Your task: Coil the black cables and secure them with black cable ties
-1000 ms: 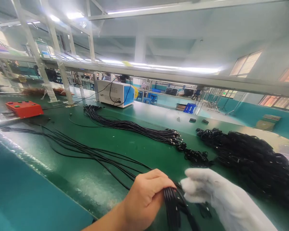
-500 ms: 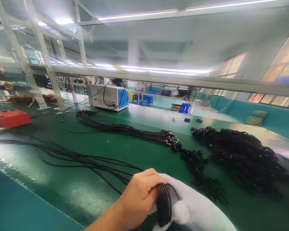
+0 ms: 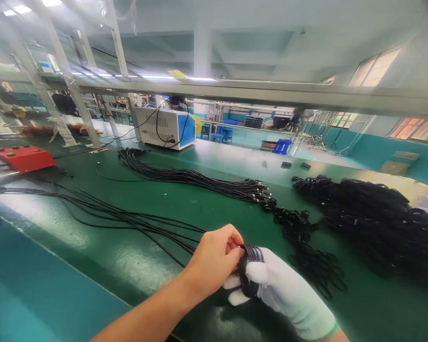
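Both hands have come up and closer since a moment ago. The left hand (image 3: 214,259) pinches the top of the coil (image 3: 250,273). The gloved right hand (image 3: 283,292) has its grip shut round it, just above the bench (image 3: 217,209). It looks like winding, and the loops need a tight hold.
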A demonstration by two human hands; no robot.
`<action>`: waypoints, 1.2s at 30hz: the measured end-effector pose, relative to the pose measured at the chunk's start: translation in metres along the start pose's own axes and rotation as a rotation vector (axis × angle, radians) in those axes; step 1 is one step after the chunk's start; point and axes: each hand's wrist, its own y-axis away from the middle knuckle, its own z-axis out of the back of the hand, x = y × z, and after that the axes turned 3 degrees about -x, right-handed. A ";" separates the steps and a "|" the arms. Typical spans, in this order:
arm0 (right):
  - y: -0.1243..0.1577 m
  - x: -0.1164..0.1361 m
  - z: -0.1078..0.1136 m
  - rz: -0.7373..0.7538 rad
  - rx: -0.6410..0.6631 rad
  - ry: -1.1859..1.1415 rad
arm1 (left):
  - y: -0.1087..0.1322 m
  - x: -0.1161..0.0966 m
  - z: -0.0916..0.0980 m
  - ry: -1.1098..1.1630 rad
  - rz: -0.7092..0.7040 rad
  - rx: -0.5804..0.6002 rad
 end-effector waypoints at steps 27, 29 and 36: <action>-0.005 -0.009 0.000 0.003 -0.123 -0.037 | -0.006 0.006 0.002 -0.142 0.032 0.037; -0.006 -0.011 0.002 0.047 -0.105 -0.136 | 0.004 0.004 0.003 -0.263 -0.077 0.047; -0.006 -0.011 0.006 0.063 -0.024 -0.216 | 0.019 0.003 0.006 -0.302 -0.227 0.155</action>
